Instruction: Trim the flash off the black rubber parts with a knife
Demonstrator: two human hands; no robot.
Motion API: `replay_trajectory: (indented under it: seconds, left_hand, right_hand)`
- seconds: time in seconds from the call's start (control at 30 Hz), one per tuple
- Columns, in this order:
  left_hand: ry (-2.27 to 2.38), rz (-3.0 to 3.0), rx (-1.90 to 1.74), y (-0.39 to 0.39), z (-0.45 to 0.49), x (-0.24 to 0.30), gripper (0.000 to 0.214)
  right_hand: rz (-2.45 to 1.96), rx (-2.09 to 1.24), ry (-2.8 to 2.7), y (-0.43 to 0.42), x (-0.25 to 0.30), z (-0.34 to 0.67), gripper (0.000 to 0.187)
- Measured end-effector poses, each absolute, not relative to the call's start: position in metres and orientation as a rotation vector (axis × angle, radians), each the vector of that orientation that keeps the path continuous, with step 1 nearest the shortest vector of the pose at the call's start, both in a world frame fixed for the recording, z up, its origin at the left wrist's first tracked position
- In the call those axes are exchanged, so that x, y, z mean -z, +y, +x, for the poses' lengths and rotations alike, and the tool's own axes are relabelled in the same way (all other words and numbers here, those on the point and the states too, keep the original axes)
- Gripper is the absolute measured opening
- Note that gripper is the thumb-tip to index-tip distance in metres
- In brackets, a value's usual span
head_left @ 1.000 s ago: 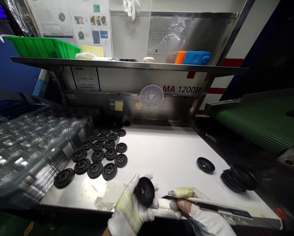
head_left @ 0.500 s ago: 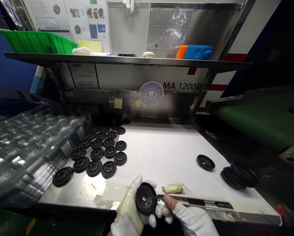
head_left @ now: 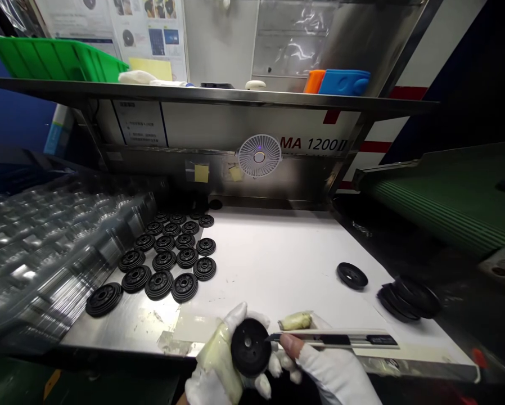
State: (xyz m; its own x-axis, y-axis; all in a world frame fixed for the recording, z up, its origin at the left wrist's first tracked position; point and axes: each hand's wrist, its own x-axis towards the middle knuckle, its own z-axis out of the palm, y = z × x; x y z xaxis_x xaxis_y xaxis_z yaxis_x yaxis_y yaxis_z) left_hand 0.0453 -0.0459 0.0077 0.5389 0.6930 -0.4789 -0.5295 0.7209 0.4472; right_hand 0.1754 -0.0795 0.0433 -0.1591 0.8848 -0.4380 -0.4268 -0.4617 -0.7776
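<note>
My left hand, in a white glove with yellowish covering on the thumb, grips a black round plastic disc with a central hole. The disc is tilted up toward me near the table's front edge. In my right hand, gloved with the thumb tip bare, is a utility knife, held roughly level. Its blade tip points left and meets the disc's right edge; whether it touches cannot be made out. Some right-hand fingers lie beside the disc's lower right.
Several ridged black discs stand in rows at the left, beside stacked clear plastic trays. One disc and a disc pile lie at the right. A shelf and small fan are behind; a green conveyor runs at right.
The disc in my left hand has turned, so its face now looks smoother and flatter to the camera. The knife stays at its right edge. The whole view has shifted slightly.
</note>
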Motion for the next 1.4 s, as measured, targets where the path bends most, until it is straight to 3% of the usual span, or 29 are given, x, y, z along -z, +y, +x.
replay_trajectory:
  seconds: [0.23, 0.37, 0.5, 0.67, 1.1, 1.4]
  left_hand:
    - [0.555, 0.305, -0.758, -0.049, 0.042, -0.009, 0.046]
    - [0.553, 0.304, -0.779, -0.050, 0.041, -0.011, 0.047]
    - [0.732, 0.272, -0.733, -0.050, 0.050, -0.013, 0.063]
    - [0.849, 0.216, -0.688, -0.050, 0.055, -0.016, 0.064]
    - [0.716, 0.251, -0.642, -0.050, 0.054, -0.012, 0.074]
    - [0.604, 0.210, -0.662, -0.051, 0.054, 0.000, 0.069]
  right_hand:
    - [-1.337, -1.608, -0.692, -0.082, -0.039, 0.178, 0.042]
    - [-1.234, -1.712, -0.636, -0.081, -0.034, 0.177, 0.042]
    - [-1.054, -1.825, -0.537, -0.084, -0.044, 0.165, 0.042]
    - [-1.088, -1.735, -0.619, -0.086, -0.050, 0.160, 0.042]
    - [-1.175, -1.734, -0.637, -0.086, -0.044, 0.162, 0.044]
    - [-1.118, -1.796, -0.501, -0.087, -0.040, 0.160, 0.043]
